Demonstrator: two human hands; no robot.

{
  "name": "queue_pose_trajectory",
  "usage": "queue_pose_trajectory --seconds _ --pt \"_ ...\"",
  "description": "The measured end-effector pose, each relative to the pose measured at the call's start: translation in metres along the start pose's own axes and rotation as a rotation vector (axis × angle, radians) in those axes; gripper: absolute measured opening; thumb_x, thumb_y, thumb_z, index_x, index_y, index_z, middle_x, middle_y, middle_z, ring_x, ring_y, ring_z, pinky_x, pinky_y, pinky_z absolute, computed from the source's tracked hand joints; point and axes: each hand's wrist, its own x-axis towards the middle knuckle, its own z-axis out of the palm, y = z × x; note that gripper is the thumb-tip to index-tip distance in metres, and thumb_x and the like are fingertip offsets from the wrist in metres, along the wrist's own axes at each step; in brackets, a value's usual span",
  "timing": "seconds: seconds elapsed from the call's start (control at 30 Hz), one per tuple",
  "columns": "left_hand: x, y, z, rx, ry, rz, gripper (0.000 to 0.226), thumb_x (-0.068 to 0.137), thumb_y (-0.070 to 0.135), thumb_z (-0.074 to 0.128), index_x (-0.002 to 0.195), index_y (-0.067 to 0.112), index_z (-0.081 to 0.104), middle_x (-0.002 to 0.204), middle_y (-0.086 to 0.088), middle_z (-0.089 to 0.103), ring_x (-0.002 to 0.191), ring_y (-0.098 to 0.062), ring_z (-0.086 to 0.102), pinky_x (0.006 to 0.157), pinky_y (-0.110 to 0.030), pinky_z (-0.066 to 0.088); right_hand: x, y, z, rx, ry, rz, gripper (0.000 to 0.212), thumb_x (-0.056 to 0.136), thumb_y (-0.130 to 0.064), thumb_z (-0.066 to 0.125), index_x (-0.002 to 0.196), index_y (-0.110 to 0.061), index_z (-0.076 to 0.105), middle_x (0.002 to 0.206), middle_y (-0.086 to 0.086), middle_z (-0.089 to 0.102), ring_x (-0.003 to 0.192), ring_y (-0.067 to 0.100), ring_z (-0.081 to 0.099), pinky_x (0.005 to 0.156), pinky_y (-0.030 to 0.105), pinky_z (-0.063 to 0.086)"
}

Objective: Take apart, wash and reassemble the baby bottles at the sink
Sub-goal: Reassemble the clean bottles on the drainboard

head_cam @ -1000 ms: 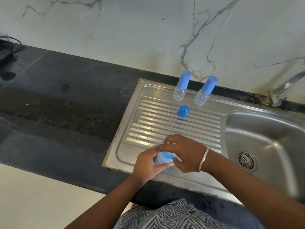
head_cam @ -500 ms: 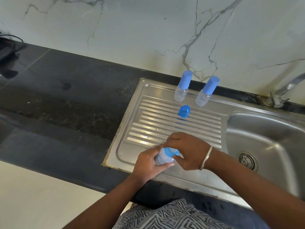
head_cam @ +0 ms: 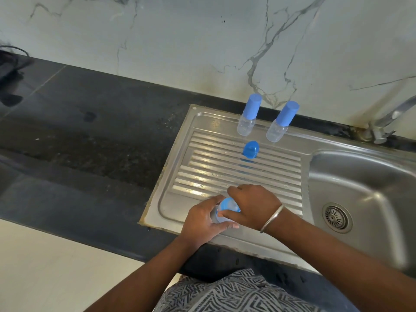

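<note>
Two capped clear bottles (head_cam: 246, 120) (head_cam: 279, 124) stand upright at the drainboard's back — loose blue cap (head_cam: 250, 149) before them — third bottle (head_cam: 221, 213) gripped.

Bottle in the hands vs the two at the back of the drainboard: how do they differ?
The held bottle has its blue collar exposed, gripped by the left hand and right hand; the back bottles stand capped and untouched. Its loose cap lies on the drainboard. All are clear with blue tops.

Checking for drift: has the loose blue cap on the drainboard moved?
No. The cap sits on the same drainboard ribs, just before the two capped bottles.
</note>
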Motion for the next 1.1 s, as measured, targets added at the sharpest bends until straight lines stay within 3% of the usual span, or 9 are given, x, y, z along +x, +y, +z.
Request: queue_pose_trajectory --seconds 0.17,0.27,0.37,0.47,0.57,0.67,0.87,0.97,1.1 --pt "0.000 -0.005 0.000 0.025 -0.014 -0.008 0.060 0.069 0.050 0.082 0.123 0.031 0.064 0.105 0.019 0.070 0.092 0.000 0.065 0.081 -0.024 0.055 -0.005 -0.001 0.003 0.072 0.093 0.017 0.066 0.076 -0.075 0.049 0.120 -0.027 0.049 0.098 -0.005 0.058 0.081 0.014 0.056 0.069 0.029 0.050" --pt "-0.001 -0.006 0.000 0.036 -0.007 -0.014 0.059 0.069 0.042 0.087 0.123 0.032 0.063 0.105 0.031 0.065 0.096 0.005 0.063 0.085 -0.016 0.052 -0.007 0.002 -0.001 0.137 0.045 -0.105 0.061 0.070 -0.049 0.061 0.128 -0.043 0.041 0.113 -0.008 0.051 0.097 0.015 0.055 0.077 0.034 0.055" --pt "-0.002 -0.003 -0.001 0.013 0.009 -0.006 0.061 0.066 0.046 0.085 0.121 0.037 0.062 0.101 0.043 0.058 0.099 0.013 0.059 0.085 -0.005 0.043 -0.004 0.003 -0.003 0.145 -0.044 -0.109 0.054 0.072 -0.029 0.063 0.122 -0.044 0.051 0.104 -0.011 0.053 0.092 0.012 0.055 0.075 0.032 0.055" --pt "-0.002 0.000 -0.001 0.005 0.011 -0.005 0.059 0.064 0.056 0.079 0.118 0.039 0.062 0.099 0.040 0.061 0.097 0.012 0.061 0.083 -0.006 0.044 0.000 0.002 0.000 0.118 0.015 -0.047 0.034 0.080 -0.044 0.063 0.111 -0.031 0.058 0.094 -0.007 0.060 0.084 0.013 0.056 0.076 0.035 0.056" --pt "-0.001 -0.003 0.000 0.017 0.004 -0.018 0.059 0.065 0.057 0.076 0.116 0.030 0.066 0.098 0.022 0.070 0.091 0.002 0.064 0.079 -0.017 0.051 0.001 -0.003 0.003 0.010 0.021 0.069 0.054 0.084 -0.068 0.053 0.110 -0.020 0.056 0.094 0.000 0.062 0.079 0.014 0.054 0.073 0.031 0.051" --pt "-0.001 -0.006 0.001 0.032 -0.006 -0.027 0.060 0.068 0.053 0.077 0.122 0.030 0.065 0.103 0.020 0.070 0.096 0.002 0.065 0.084 -0.024 0.054 -0.005 -0.007 0.004 0.050 0.060 0.130 0.069 0.076 -0.081 0.047 0.112 -0.022 0.052 0.089 -0.003 0.054 0.075 0.015 0.052 0.066 0.027 0.043" --pt "-0.001 -0.007 0.001 0.064 0.004 -0.031 0.060 0.068 0.039 0.086 0.124 0.032 0.064 0.106 0.031 0.064 0.099 0.013 0.059 0.088 -0.011 0.047 -0.003 -0.005 0.004 0.135 0.045 0.012 0.045 0.072 -0.044 0.068 0.113 -0.038 0.050 0.097 -0.009 0.056 0.083 0.014 0.059 0.071 0.029 0.057" --pt "-0.002 -0.005 0.000 0.058 -0.004 -0.012 0.060 0.066 0.042 0.083 0.122 0.028 0.067 0.092 0.037 0.061 0.088 0.016 0.058 0.080 -0.004 0.042 -0.004 -0.009 0.001 0.087 0.060 0.122 0.042 0.084 -0.056 0.059 0.111 -0.025 0.055 0.096 -0.004 0.063 0.080 0.012 0.057 0.072 0.028 0.053" --pt "0.000 -0.010 0.002 0.040 -0.034 0.001 0.063 0.068 0.048 0.079 0.126 0.031 0.063 0.109 0.020 0.070 0.099 0.001 0.065 0.087 -0.026 0.056 -0.009 -0.014 -0.001 0.060 0.098 0.168 0.061 0.078 -0.075 0.051 0.108 -0.022 0.052 0.086 -0.006 0.053 0.075 0.013 0.055 0.065 0.026 0.047"
